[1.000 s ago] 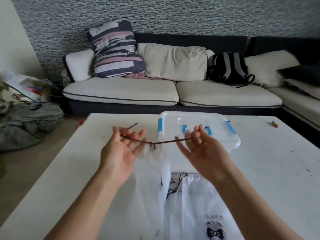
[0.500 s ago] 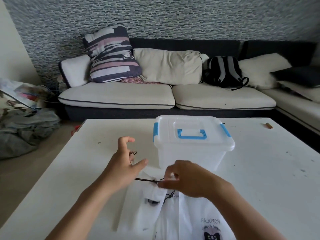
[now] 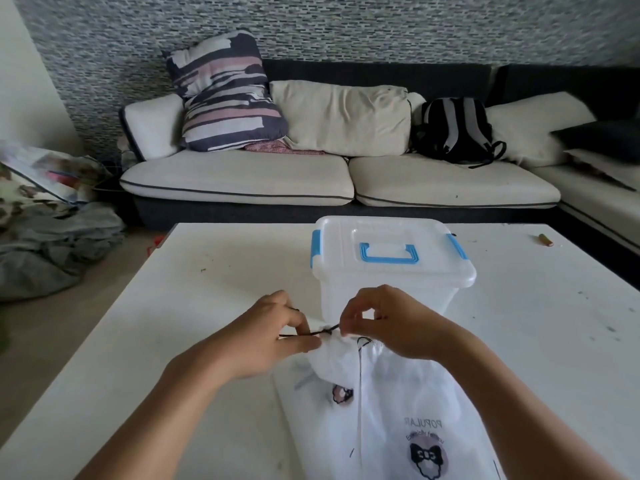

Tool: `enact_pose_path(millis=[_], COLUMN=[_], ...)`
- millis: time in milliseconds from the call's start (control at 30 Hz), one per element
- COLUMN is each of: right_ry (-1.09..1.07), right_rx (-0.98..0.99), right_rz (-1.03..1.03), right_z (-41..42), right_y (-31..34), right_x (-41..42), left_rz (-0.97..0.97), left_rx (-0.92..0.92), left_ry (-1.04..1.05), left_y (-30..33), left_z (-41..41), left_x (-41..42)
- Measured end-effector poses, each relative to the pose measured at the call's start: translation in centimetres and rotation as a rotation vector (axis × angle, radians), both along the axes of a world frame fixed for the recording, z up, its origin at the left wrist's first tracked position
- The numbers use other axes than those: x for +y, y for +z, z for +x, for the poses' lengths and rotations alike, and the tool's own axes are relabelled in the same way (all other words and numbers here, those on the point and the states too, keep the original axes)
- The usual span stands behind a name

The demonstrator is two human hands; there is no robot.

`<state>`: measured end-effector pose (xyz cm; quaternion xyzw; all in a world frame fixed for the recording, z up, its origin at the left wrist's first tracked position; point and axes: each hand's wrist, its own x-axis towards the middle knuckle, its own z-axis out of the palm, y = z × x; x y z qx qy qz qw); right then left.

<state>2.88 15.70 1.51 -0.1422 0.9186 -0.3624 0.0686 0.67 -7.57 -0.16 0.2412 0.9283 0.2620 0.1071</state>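
Seen from my remote station: my left hand (image 3: 266,336) and right hand (image 3: 391,323) each pinch the thin black drawstring cord (image 3: 325,330) between thumb and fingers, with a short run stretched between the two grips. Just beneath them bunches the gathered mouth of the white printed fabric bag (image 3: 398,393), which lies on the white table (image 3: 207,299). Just beyond the grips stands a lidded translucent plastic box with a blue handle (image 3: 391,258).

Home living room: cream-cushioned corner sofa (image 3: 239,178) with pillows, black backpack (image 3: 453,129) on it, low white table (image 3: 194,306), clothes pile (image 3: 52,244) on floor.
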Motion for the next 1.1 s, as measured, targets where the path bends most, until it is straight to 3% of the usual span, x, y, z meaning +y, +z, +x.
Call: enact_pose_path(millis=[300,533,733,933,1000,1100], right_ry=[-0.122,-0.104,-0.136,-0.216,-0.234,-0.097], right_rx=[0.164,0.2,0.029,-0.201,-0.121,0.071], right_rz=[-0.056,0.024,-0.243,-0.55,-0.543,-0.423], right_z=[-0.4,-0.1,0.0,0.0,0.2,0.8], right_y=[-0.7,-0.6,-0.4,-0.1,0.2,0.9], right_x=[-0.4,-1.6,-2.1,-2.5,-2.6,-2.6], left_rz=[0.347,0.634,0.7,0.787,0.799,0.742], left_rx=[0.28,-0.136,-0.279,-0.178,-0.153,-0.177], left_ry=[0.005,-0.038,0.033,0.195,0.245,0.218], left_y=[0.7,1.2,1.3,1.0,1.0,1.0], left_z=[0.3,1.3,1.1,1.0,0.9,1.0], left_x=[0.5,1.4,1.3,2.2,2.4,2.5])
